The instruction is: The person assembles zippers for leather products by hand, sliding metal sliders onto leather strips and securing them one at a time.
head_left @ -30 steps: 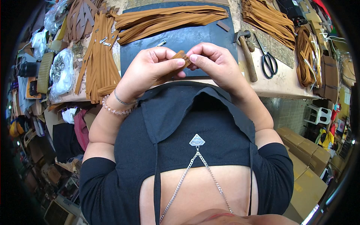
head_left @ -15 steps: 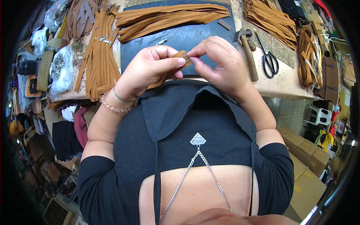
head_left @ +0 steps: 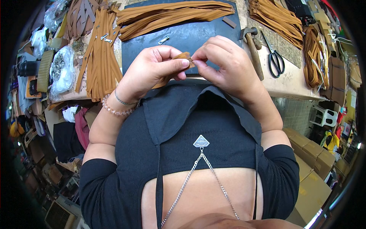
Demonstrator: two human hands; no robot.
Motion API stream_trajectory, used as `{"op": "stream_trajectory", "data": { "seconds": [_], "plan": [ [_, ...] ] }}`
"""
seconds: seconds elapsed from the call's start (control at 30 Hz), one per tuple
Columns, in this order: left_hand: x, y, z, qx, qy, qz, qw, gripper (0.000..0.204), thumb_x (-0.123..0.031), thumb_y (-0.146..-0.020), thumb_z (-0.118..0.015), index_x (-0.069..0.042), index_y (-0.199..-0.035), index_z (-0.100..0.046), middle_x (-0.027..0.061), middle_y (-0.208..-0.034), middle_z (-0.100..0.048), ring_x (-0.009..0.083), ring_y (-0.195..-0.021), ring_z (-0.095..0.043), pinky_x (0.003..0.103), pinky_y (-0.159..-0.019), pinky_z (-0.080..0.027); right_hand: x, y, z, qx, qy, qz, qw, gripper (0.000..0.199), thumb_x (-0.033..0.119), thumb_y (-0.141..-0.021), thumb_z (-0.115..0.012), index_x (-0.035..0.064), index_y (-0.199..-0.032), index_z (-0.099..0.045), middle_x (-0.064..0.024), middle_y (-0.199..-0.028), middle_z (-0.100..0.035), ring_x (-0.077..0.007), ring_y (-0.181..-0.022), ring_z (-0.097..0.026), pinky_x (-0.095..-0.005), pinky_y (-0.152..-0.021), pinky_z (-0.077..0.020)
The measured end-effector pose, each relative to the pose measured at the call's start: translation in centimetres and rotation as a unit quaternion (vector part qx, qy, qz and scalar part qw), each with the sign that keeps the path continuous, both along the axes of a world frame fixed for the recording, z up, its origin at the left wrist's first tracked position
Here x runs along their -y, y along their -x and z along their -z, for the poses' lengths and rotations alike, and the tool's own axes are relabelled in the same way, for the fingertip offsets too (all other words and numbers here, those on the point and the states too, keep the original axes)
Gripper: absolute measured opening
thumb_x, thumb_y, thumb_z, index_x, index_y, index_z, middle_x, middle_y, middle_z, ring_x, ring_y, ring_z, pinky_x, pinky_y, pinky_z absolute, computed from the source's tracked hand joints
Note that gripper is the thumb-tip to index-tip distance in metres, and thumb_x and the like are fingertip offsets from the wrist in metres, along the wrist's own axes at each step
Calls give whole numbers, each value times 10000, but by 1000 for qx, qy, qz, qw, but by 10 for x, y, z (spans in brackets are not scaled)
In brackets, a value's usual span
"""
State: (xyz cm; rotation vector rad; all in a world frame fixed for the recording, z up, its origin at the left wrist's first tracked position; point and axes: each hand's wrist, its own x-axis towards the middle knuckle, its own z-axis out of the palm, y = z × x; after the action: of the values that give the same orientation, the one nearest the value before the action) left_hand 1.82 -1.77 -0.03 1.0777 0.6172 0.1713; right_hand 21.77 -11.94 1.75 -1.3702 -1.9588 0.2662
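My left hand [head_left: 158, 65] is closed on a brown zipper tape [head_left: 183, 56], its thumb lying along the folded end. The rest of that tape trails below the palm toward my apron. My right hand [head_left: 227, 65] pinches the same end between thumb and forefinger; whether a small part sits between those fingertips cannot be made out. Just beyond my left hand, a silver zipper slider [head_left: 164, 40] lies on the dark mat [head_left: 141, 57]. More brown zipper tapes [head_left: 171, 19] stretch across the far side of the mat.
Brown zipper strips [head_left: 101, 65] with metal sliders [head_left: 108, 40] hang over the table's left edge. To the right lie a hammer [head_left: 252, 53], black-handled scissors [head_left: 276, 63] and more bundled tapes [head_left: 274, 23]. Plastic bags [head_left: 63, 72] stand at the left, cardboard boxes [head_left: 310, 152] at lower right.
The fingertips have shifted slightly around the tape's end, and the held tape has turned a little. Both hands stay in nearly the same place.
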Motion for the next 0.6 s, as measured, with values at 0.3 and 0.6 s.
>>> {"op": "stream_trajectory", "data": {
  "seconds": [0.3, 0.6],
  "plan": [
    [2, 0, 0, -32, -81, 17, 996, 146, -147, -923, -687, -7, -961, -677, 22, -819, -688, 43, -715, -607, 177, -652, -478, 1, -1, -1, 9, 15, -14, 1000, 88, 47, -757, -693, 36, -816, -629, -87, -771, -594, -277, -751, -592, -373, -678, -487],
    [10, -1, -5, -38, -138, 14, 990, 159, -117, -913, -692, 32, -966, -682, 16, -841, -673, 62, -759, -626, 200, -696, -509, 0, 2, 7, -15, 45, -21, 999, 90, 67, -747, -679, 38, -784, -601, -97, -769, -590, -283, -763, -589, -376, -679, -488]
  ]
}}
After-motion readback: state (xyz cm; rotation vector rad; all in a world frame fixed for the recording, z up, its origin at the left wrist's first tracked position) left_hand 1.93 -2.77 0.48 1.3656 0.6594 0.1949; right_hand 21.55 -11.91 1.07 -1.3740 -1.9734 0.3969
